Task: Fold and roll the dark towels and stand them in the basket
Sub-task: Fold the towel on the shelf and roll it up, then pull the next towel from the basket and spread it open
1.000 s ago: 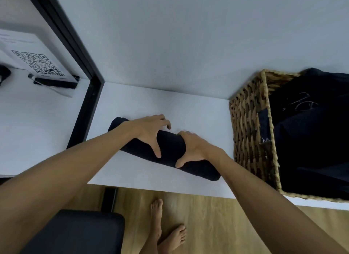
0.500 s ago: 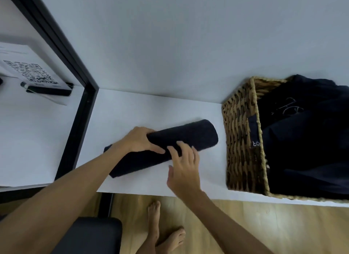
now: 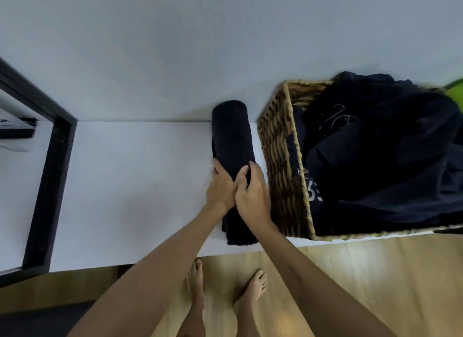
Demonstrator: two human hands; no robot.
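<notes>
Both hands are closing around the middle of one rolled dark towel [image 3: 233, 136], the left hand [image 3: 220, 186] wrapping it from the left side and the right hand [image 3: 253, 193] curling over from the right, thumbs nearly meeting on top. Rolling looks finished, and the step in hand seems to be the carry to the wicker basket [image 3: 280, 161]. Next, the roll is needing a lift over the basket's near wall and a turn onto one end, without the wrap loosening. It is lying on the white desk [image 3: 125, 186], just beside the basket, pointing away from the person, a tight, even, near-black cylinder with a rounded far end. Loose dark fabric [image 3: 380, 161] is already filling much of the basket.
</notes>
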